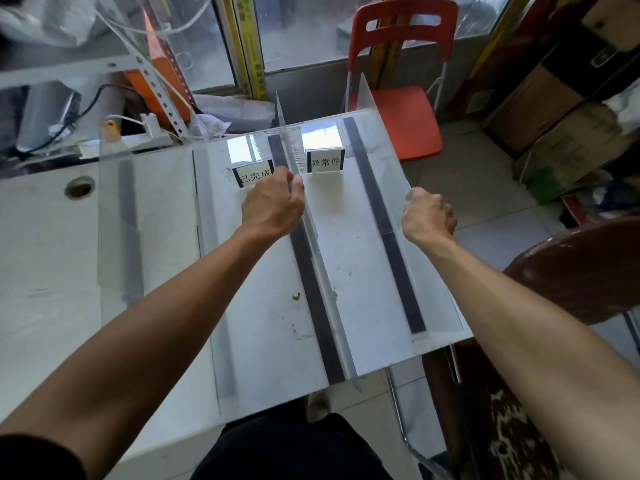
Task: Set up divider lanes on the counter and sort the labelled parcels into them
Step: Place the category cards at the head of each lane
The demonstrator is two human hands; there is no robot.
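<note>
Head view: left hand (pixel 273 202) pinches the centre acrylic divider (pixel 313 237), right hand (pixel 429 211) grips the right divider (pixel 408 216) (parallel, both running 11 to 5 o'clock)

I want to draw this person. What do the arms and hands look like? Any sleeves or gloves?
No gloves, rings or watch show: the left hand and right hand are bare, as are both forearms. A dark sleeve edge shows on the left arm only.

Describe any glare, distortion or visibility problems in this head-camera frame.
Head view: daylight from the windows puts bright glare on the two sign holders' tops; wide-angle bending curves the counter edges; the clear dividers are nearly invisible, traced only by edges and dark base strips; hands stay sharp, left hand, right hand.
</note>
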